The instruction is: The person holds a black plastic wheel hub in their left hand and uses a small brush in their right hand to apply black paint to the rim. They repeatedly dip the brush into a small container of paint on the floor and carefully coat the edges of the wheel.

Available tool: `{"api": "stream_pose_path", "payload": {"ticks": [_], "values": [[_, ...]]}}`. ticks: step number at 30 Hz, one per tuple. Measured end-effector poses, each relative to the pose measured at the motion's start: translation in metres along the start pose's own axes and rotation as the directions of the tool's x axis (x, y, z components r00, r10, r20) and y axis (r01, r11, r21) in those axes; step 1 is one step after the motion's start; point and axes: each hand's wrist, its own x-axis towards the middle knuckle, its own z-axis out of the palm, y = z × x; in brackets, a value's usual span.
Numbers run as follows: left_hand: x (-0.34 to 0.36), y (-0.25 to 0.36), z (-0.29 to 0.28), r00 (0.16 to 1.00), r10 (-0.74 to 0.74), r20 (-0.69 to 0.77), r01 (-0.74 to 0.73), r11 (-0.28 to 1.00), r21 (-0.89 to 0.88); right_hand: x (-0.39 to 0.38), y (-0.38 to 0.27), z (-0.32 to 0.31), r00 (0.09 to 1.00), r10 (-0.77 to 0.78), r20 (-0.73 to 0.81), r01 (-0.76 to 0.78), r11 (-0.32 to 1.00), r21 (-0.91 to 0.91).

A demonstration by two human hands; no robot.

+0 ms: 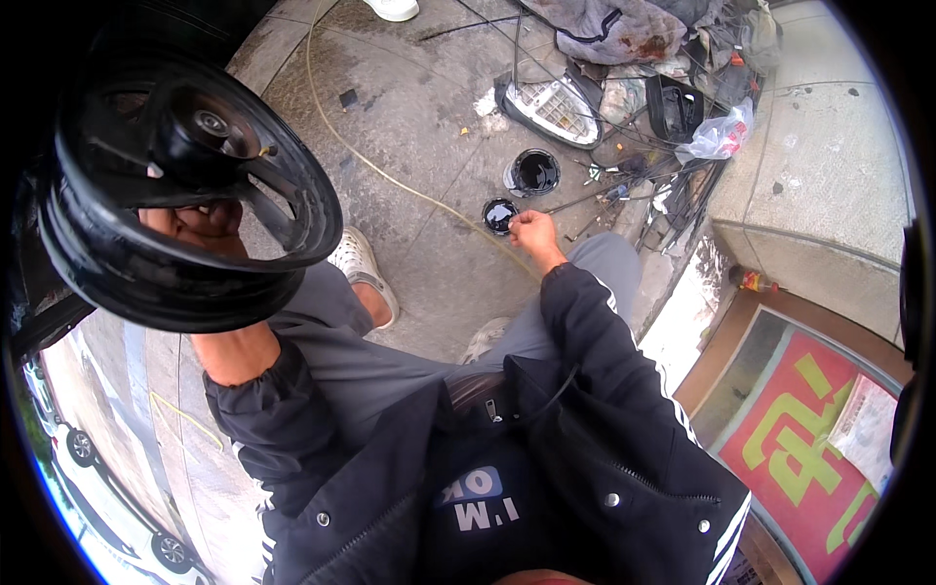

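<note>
My left hand [200, 222] is wrapped round part of a black spoked wheel [107, 278], holding it up at the left. The wheel's hub faces up, and the rim partly hides my fingers and forearm. My right hand [532, 234] is closed in a pinch at the edge of a small cup of glossy black liquid [498, 214] on the concrete; what it grips is too small to make out. A larger container of black liquid [535, 172] stands just beyond the cup.
A pale hose [380, 171] crosses the concrete [409, 244]. Rags [614, 39], a grille-like panel [546, 107], cables and plastic bags [721, 132] lie at upper right. A ledge [799, 175] and red sign board [751, 409] are at right, parked cars [83, 447] at far left.
</note>
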Motion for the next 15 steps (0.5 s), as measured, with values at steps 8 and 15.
{"api": "stream_pose_path", "payload": {"ticks": [8,15], "values": [[-0.043,0.032,-0.01,0.987,-0.153,0.045,0.156,0.984,-0.083,0.037,0.042,0.046,0.908,-0.252,-0.335,0.116,0.918,-0.379],[-0.042,0.031,-0.028,0.94,-0.033,-0.34,0.105,0.975,0.196,0.048,0.038,0.063,0.822,-0.443,-0.357,0.196,0.81,-0.553]]}}
